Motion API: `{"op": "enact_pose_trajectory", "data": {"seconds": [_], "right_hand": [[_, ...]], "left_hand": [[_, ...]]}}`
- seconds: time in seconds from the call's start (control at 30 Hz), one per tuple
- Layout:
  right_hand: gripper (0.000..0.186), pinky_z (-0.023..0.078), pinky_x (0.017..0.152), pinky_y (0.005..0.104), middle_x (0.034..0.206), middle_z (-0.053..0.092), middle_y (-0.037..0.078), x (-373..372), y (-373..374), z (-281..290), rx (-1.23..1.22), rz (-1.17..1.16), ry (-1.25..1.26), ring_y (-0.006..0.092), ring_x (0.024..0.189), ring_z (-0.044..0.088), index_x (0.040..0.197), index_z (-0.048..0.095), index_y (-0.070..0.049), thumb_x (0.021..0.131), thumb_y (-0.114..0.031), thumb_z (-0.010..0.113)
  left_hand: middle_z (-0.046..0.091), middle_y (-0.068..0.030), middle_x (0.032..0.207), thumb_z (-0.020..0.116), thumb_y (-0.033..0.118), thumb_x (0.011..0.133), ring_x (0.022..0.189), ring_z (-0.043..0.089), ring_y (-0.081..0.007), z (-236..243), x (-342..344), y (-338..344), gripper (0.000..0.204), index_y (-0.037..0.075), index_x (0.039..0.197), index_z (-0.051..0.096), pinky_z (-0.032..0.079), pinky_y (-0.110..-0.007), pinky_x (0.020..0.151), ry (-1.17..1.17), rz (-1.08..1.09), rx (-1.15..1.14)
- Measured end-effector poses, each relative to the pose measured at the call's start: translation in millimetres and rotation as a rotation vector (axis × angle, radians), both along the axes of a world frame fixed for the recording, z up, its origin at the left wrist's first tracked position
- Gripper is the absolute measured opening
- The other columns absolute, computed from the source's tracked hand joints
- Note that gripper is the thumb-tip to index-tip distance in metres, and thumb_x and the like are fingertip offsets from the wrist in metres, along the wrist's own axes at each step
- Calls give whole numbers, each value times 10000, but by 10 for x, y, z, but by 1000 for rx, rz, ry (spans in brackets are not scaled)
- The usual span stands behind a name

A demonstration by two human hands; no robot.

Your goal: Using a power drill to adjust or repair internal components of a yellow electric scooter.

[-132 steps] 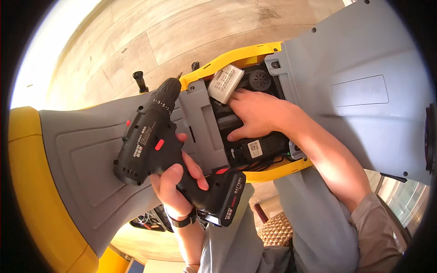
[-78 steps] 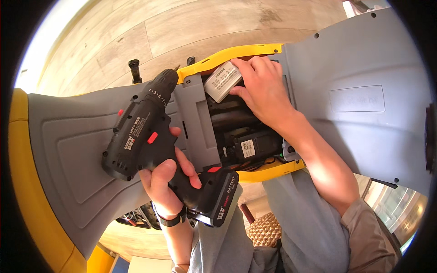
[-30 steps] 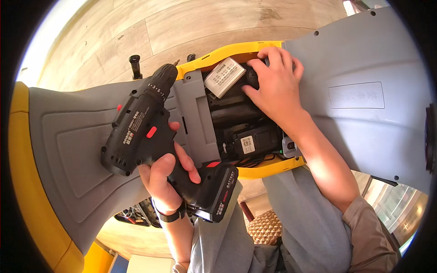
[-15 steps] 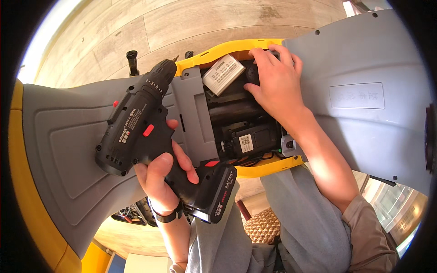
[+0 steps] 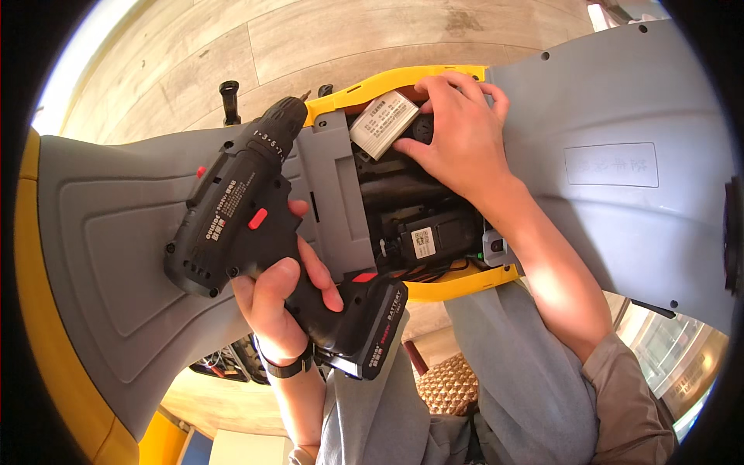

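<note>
My left hand (image 5: pixel 271 302) is wrapped round the grip of a black cordless drill (image 5: pixel 232 201) with red buttons. The drill's chuck and bit point up and away, and its battery is at the near end. In the open bay lies a silver finned box (image 5: pixel 384 124) with a printed label, tilted against the yellow rim (image 5: pixel 387 79). My right hand (image 5: pixel 467 132) reaches in from the right, its thumb at the box's lower edge and its fingers curled by the far corner. The fingertips are partly hidden.
Inside the bay are a dark tube (image 5: pixel 399 190), a black housing with a white label (image 5: pixel 446 235) and black cables. Grey panels (image 5: pixel 608 139) flank the bay on both sides. A black post (image 5: pixel 229 102) stands beyond the left panel. A woven seat (image 5: pixel 448 384) shows between my legs.
My right hand has moved left from beside the silver box until its thumb and fingers meet it. The box has shifted slightly. My left hand keeps its hold on the drill.
</note>
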State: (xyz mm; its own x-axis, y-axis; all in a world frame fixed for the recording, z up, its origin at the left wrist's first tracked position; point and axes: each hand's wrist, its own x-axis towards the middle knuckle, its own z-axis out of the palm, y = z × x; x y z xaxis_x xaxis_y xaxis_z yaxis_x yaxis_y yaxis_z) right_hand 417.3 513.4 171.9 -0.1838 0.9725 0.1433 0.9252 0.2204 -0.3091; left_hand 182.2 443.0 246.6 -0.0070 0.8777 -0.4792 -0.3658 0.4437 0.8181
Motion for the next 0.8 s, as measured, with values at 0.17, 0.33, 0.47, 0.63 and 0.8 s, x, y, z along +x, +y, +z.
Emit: {"op": "enact_pose_trajectory", "data": {"seconds": [0.17,0.33,0.47,0.63,0.8], "right_hand": [[628,290,1046,510,1087,669,72,-16,-88,10,59,-48,-81,247,1199,531,1177,553,-72,669,-257,873],[635,269,1067,545,1087,669,75,14,-143,74,-1,-57,-166,249,1227,527,1192,551,-70,671,-241,869],[611,271,1057,552,1059,674,78,-1,-168,110,1,13,-74,245,1229,533,1178,546,-72,682,-235,865],[452,288,1026,554,970,672,87,-46,-189,187,-103,-1,56,258,1073,604,1104,527,-64,783,-269,772],[254,355,980,508,864,679,120,13,-97,183,-155,-41,42,305,928,653,1053,553,-35,859,-181,629]], "left_hand": [[537,-110,617,599,264,817,402,501,-181,-15,-1,-19,665,-155,1307,435,430,-260,392,1,15,-5],[537,-111,618,595,262,820,397,498,-182,-15,-1,-13,664,-159,1308,434,427,-260,391,-3,15,3],[534,-111,618,595,262,822,396,496,-180,-21,12,-1,667,-161,1312,432,422,-259,390,-7,22,15],[531,-107,621,600,264,820,398,497,-179,-7,-10,-3,675,-163,1315,431,420,-263,393,8,11,-11],[538,-106,622,614,269,815,408,510,-182,-21,-23,-18,675,-153,1314,440,422,-270,393,4,24,-10]]}}
